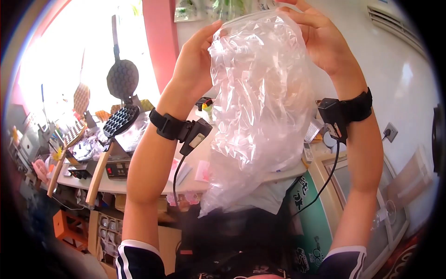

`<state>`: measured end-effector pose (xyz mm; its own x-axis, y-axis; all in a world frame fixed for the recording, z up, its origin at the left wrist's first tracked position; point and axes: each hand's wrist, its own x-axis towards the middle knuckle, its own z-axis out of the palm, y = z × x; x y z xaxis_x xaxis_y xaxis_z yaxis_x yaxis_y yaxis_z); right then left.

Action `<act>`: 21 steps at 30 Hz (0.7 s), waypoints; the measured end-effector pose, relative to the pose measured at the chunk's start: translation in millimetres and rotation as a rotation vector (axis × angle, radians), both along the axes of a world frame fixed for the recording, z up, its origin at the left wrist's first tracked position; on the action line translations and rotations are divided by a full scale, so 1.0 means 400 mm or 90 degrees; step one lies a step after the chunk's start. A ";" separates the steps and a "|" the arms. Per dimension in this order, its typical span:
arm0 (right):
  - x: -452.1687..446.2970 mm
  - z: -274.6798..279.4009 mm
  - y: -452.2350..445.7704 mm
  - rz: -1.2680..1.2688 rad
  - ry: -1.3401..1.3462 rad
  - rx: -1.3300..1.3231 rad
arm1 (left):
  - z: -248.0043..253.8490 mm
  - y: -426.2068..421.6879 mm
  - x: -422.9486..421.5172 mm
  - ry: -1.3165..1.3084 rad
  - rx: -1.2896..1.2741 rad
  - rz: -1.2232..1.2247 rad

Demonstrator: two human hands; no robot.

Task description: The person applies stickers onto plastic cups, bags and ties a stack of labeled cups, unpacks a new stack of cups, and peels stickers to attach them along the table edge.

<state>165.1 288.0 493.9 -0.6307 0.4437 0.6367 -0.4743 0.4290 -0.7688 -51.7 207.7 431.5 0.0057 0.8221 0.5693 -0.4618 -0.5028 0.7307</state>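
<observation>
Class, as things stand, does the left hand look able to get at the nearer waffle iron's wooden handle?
Probably not straight away: the left hand is up at the top edge of the clear plastic bag, apparently holding it. Once freed, likely yes; nothing visible covers the wooden handle.

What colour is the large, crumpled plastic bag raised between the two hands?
The crumpled plastic bag is clear, with whitish glints, best seen in the head view.

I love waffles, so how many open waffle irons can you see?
2. The nearer iron is left of the left forearm; the other iron is farther left, in front of the bright window. More could be hidden behind the clutter.
</observation>
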 end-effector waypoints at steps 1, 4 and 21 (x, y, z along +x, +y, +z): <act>-0.015 -0.007 0.032 -0.023 -0.015 0.040 | -0.006 0.005 -0.011 -0.022 0.003 -0.041; -0.078 -0.034 0.092 -0.233 -0.094 0.176 | -0.003 0.096 -0.057 0.039 0.045 0.066; -0.328 -0.328 0.718 -0.239 -0.366 0.011 | -0.189 0.256 -0.150 0.039 -0.262 0.096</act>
<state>34.0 575.2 362.8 -0.6763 0.6906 0.2561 0.1901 0.4996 -0.8452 -111.7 310.0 355.9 -0.1081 0.9745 0.1969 -0.3546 -0.2228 0.9081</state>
